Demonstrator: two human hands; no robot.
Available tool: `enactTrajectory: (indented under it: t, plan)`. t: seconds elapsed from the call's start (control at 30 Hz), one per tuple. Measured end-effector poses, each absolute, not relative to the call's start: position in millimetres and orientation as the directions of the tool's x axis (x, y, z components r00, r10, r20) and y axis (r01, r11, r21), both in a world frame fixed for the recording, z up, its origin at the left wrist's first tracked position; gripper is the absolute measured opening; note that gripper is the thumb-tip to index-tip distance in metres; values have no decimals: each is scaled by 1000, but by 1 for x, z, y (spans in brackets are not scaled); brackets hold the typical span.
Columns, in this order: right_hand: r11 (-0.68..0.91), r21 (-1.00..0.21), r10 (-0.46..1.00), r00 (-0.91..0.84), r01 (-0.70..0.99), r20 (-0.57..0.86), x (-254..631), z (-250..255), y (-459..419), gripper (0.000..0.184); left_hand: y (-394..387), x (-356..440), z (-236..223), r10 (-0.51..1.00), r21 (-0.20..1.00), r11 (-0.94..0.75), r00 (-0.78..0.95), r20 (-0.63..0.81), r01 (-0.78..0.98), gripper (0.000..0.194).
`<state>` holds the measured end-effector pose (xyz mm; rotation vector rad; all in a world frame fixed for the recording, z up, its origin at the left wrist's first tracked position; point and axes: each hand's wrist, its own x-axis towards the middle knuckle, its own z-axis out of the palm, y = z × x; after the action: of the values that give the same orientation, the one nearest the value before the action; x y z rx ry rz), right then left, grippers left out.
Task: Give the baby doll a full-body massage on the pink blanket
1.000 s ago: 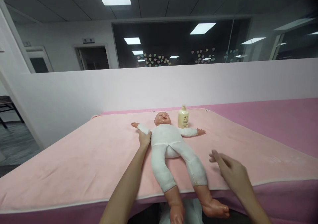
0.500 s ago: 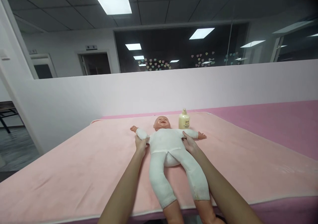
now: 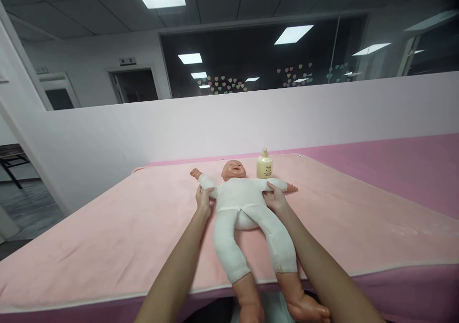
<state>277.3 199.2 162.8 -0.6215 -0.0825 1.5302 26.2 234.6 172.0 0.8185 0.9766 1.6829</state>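
A baby doll in a white suit lies on its back on a light pink blanket, head away from me, its bare feet hanging over the near edge. My left hand grips the doll under its left-side armpit, fingers wrapped on the upper arm. My right hand holds the doll's other side under the arm, thumb on the chest. A small cream lotion bottle stands upright just beyond the doll's shoulder, beside its head.
The blanket lies over a darker pink table cover that runs on to the right. A low white partition wall stands behind the table. Dark floor shows at the left.
My right hand came from the blanket by the doll's leg up to its side under the arm. My left hand stayed at the other armpit. The doll shifted slightly.
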Motion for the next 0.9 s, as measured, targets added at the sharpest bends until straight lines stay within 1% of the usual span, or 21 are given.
enactTrajectory:
  t: [0.07, 0.13, 0.17, 0.23, 0.3, 0.37, 0.47, 0.57, 0.67, 0.9]
  plan:
    - [-43, -406, 944, 96, -913, -316, 279, 162, 199, 16, 237, 23, 173, 961, 844, -140, -278, -11, -518, 32]
    - [-24, -398, 944, 110, -917, -311, 280, 161, 199, 16, 240, 20, 174, 962, 776, -77, -252, -108, -627, 24]
    - [-22, -399, 944, 112, -917, -309, 280, 161, 199, 16, 241, 18, 174, 960, 742, -53, -238, -146, -668, 23]
    - [-30, -404, 943, 109, -914, -316, 280, 162, 199, 17, 243, 17, 173, 958, 697, -39, -225, -177, -716, 24]
    - [-50, -414, 937, 101, -909, -335, 280, 162, 199, 18, 245, 17, 170, 957, 695, -69, -245, -157, -715, 29]
    - [-66, -432, 928, 104, -900, -359, 280, 163, 200, 18, 246, 18, 167, 960, 722, -108, -261, -104, -683, 33]
    - [-68, -462, 921, 122, -884, -369, 280, 163, 201, 17, 247, 19, 165, 972, 757, -118, -232, -46, -643, 34]
    - [-68, -479, 921, 129, -875, -367, 280, 162, 202, 17, 246, 19, 165, 981, 760, -108, -190, -21, -641, 38]
    - [-73, -489, 919, 132, -869, -371, 280, 162, 202, 17, 243, 20, 166, 984, 756, -105, -179, -16, -646, 40]
    - [-77, -474, 916, 126, -877, -382, 280, 164, 201, 22, 240, 21, 169, 979, 765, -87, -197, -53, -638, 38]
